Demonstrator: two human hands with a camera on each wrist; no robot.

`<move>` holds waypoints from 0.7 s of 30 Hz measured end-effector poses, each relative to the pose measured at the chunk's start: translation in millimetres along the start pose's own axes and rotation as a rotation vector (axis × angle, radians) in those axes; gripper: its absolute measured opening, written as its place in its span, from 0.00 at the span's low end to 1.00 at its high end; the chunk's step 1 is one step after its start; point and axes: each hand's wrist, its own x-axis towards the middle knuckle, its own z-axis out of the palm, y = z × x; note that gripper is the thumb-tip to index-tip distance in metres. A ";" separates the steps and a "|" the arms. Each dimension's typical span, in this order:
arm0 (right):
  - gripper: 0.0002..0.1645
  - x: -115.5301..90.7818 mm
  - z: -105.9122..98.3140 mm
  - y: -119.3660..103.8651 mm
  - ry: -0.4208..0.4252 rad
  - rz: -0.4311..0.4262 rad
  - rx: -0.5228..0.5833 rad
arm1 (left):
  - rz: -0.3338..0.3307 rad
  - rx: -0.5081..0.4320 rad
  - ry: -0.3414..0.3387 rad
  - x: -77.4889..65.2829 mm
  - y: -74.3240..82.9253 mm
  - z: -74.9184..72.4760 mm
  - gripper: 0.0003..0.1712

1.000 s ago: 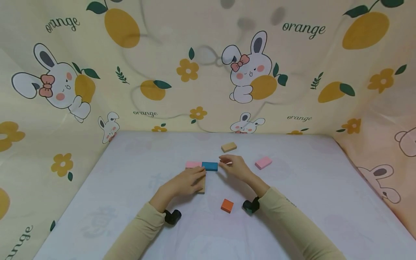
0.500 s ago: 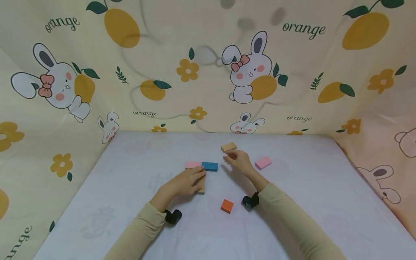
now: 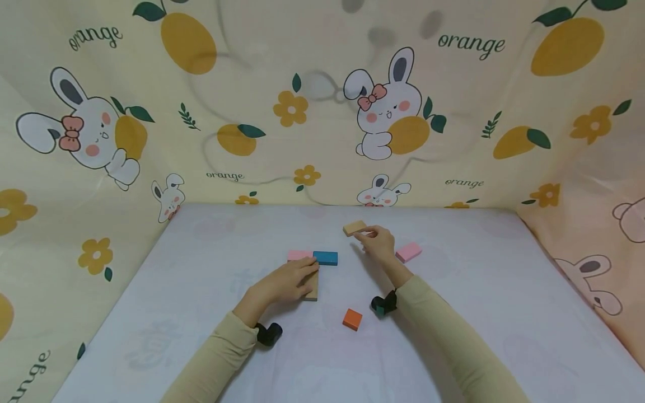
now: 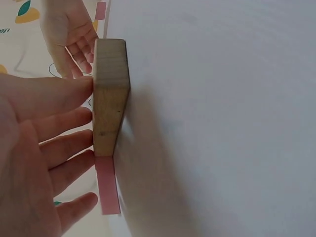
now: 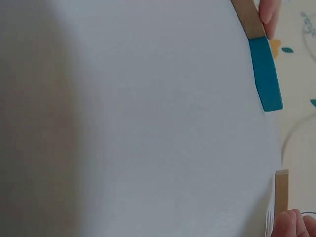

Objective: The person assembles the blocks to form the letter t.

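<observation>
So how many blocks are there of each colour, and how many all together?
Pink: 2, the left pink block and the right pink block
Plain wood: 2, the far wooden block and the near wooden block
Blue: 1, the blue block
Orange: 1, the orange block
Total: 6

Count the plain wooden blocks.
2: the near block, partly covered by the left hand, and the far block, at the right hand. No others show.
</observation>
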 end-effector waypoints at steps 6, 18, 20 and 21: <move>0.35 4.8 0.0 0.5 0.038 0.078 0.051 | 0.002 0.016 -0.008 1.8 -0.4 0.6 0.31; 0.44 13.2 5.3 -5.7 0.066 0.155 -0.009 | -0.002 0.021 -0.019 2.2 -1.7 -0.7 0.31; 0.45 14.4 6.2 -6.7 0.067 0.182 -0.003 | 0.000 0.017 -0.019 2.8 -1.3 -0.8 0.30; 0.46 14.9 6.9 -7.1 0.066 0.193 -0.003 | 0.001 0.017 -0.019 2.9 -1.1 -0.8 0.30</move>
